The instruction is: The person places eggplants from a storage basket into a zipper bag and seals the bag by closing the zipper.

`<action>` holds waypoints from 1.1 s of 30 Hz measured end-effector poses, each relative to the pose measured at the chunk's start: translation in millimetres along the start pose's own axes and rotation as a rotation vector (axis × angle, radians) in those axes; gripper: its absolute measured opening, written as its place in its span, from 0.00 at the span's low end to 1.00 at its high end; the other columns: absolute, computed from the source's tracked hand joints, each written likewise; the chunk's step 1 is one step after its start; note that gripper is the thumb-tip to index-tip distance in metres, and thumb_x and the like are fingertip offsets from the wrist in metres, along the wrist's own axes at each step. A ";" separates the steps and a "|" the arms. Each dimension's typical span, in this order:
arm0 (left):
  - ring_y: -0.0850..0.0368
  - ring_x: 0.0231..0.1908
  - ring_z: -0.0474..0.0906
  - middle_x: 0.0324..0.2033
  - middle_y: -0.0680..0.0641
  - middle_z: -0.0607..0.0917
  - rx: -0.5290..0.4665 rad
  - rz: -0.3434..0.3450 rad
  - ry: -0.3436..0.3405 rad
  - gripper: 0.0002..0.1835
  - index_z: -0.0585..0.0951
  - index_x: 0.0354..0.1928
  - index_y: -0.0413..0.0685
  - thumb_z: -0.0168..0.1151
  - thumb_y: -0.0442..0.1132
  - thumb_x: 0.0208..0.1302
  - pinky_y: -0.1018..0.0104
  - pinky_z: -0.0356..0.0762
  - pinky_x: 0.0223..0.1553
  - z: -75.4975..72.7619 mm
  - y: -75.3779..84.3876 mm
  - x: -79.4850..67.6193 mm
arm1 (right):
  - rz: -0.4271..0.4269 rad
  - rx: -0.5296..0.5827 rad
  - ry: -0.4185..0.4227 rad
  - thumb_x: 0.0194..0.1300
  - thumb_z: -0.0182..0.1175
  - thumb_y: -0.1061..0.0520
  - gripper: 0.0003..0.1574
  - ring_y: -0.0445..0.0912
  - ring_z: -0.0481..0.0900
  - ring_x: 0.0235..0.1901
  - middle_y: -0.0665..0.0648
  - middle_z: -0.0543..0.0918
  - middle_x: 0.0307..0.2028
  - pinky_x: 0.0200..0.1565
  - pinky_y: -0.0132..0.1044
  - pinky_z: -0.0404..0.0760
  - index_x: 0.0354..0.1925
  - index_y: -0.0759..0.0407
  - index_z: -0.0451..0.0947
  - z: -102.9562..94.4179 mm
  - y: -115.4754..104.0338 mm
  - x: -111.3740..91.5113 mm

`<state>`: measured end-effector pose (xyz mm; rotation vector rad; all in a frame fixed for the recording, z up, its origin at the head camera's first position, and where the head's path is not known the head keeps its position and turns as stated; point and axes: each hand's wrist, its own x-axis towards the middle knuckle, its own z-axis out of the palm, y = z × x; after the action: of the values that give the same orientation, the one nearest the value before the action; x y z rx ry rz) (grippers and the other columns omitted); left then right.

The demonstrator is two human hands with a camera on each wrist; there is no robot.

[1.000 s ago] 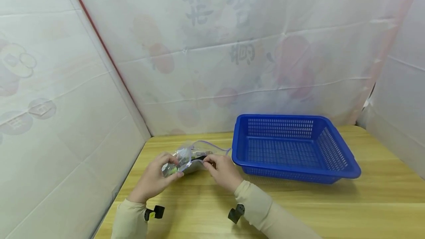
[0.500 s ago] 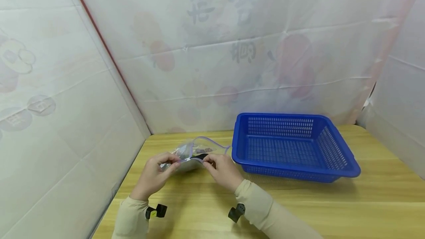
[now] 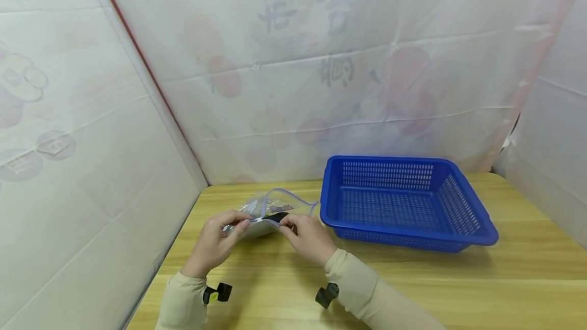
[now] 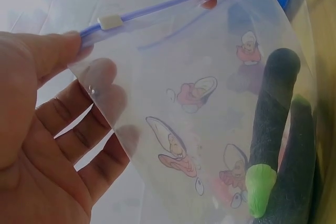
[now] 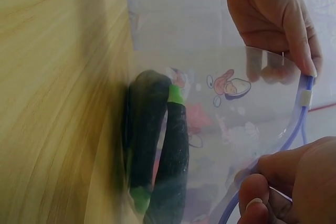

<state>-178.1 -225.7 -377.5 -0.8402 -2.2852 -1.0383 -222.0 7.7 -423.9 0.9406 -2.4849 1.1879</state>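
Note:
A clear slider zip bag (image 3: 262, 227) with purple zip edging and printed shell cartoons stands near the table's left side. Its mouth gapes in the head view. My left hand (image 3: 212, 244) pinches the near zip edge at its left corner, close beside the white slider (image 4: 110, 22). Further right along that same edge, my right hand (image 3: 308, 234) grips the film between thumb and fingers. Inside, long dark vegetables with light green ends, like slim eggplants (image 5: 173, 156), lie low in the bag. Most of the contents are hidden by the near wall in the head view.
A blue plastic basket (image 3: 408, 243) with slotted walls stands right of the bag, its left rim close to the bag's far zip strip. The wooden table (image 3: 458, 289) ends at a white printed sheet (image 3: 293, 90) behind and on the left.
My left hand has gone from fingers spread at the bag's left side to pinching the near zip edge by the slider. That edge is now straighter; my right hand has barely moved.

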 end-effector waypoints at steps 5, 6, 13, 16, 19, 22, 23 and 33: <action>0.64 0.28 0.76 0.32 0.52 0.85 0.034 0.002 0.017 0.06 0.84 0.39 0.49 0.62 0.30 0.64 0.74 0.72 0.25 0.1 0.6 0.7 | -0.018 -0.011 0.020 0.67 0.60 0.57 0.05 0.34 0.70 0.21 0.41 0.78 0.25 0.24 0.29 0.72 0.36 0.50 0.83 -1.7 -1.8 -0.2; 0.65 0.28 0.76 0.32 0.52 0.85 0.038 0.000 0.017 0.06 0.84 0.39 0.49 0.62 0.31 0.64 0.74 0.72 0.25 0.0 0.9 0.9 | -0.020 -0.011 0.023 0.67 0.60 0.57 0.04 0.34 0.70 0.22 0.41 0.78 0.26 0.24 0.28 0.72 0.37 0.50 0.83 -2.2 -2.8 -0.2; 0.65 0.26 0.74 0.31 0.50 0.84 0.020 0.001 -0.015 0.04 0.84 0.37 0.47 0.62 0.31 0.64 0.72 0.72 0.24 0.7 3.4 2.7 | -0.096 0.000 0.105 0.64 0.65 0.56 0.04 0.34 0.73 0.26 0.42 0.78 0.30 0.28 0.27 0.74 0.38 0.51 0.82 -4.9 -15.3 -0.3; 0.65 0.25 0.73 0.31 0.52 0.84 0.008 0.010 -0.036 0.04 0.83 0.36 0.47 0.62 0.31 0.64 0.70 0.73 0.24 1.7 4.1 2.6 | -0.202 0.018 0.138 0.61 0.68 0.56 0.07 0.36 0.73 0.26 0.45 0.77 0.30 0.29 0.26 0.74 0.39 0.53 0.82 -4.6 -20.4 0.0; 0.66 0.24 0.71 0.31 0.54 0.83 0.007 0.026 -0.054 0.04 0.83 0.35 0.48 0.62 0.31 0.64 0.70 0.73 0.24 2.8 4.9 1.9 | -0.290 0.012 0.151 0.59 0.69 0.55 0.11 0.40 0.73 0.26 0.48 0.78 0.33 0.29 0.25 0.72 0.40 0.55 0.81 -2.5 -23.2 -0.1; 0.67 0.24 0.70 0.31 0.56 0.83 0.016 0.045 -0.067 0.04 0.84 0.35 0.49 0.63 0.32 0.64 0.70 0.72 0.23 3.9 5.5 1.1 | -0.321 0.000 0.150 0.59 0.69 0.53 0.14 0.41 0.74 0.28 0.49 0.78 0.38 0.30 0.24 0.72 0.43 0.55 0.81 -0.7 -25.4 -0.5; 0.67 0.23 0.70 0.31 0.57 0.83 0.023 0.050 -0.068 0.04 0.83 0.35 0.50 0.63 0.32 0.64 0.70 0.71 0.23 4.3 5.6 0.8 | -0.322 -0.005 0.147 0.59 0.69 0.53 0.15 0.40 0.74 0.29 0.49 0.78 0.39 0.31 0.24 0.72 0.44 0.55 0.81 -0.1 -25.9 -0.7; 0.68 0.23 0.68 0.30 0.59 0.81 0.049 0.048 -0.111 0.06 0.83 0.36 0.55 0.61 0.34 0.66 0.69 0.69 0.20 4.4 7.5 1.0 | -0.338 -0.018 0.142 0.61 0.67 0.54 0.08 0.39 0.76 0.30 0.48 0.77 0.37 0.33 0.25 0.76 0.39 0.54 0.83 3.4 -29.0 1.0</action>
<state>-174.3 -217.9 -375.9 -0.9496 -2.3592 -0.9319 -204.0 -8.8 -407.9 1.1701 -2.1177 1.0770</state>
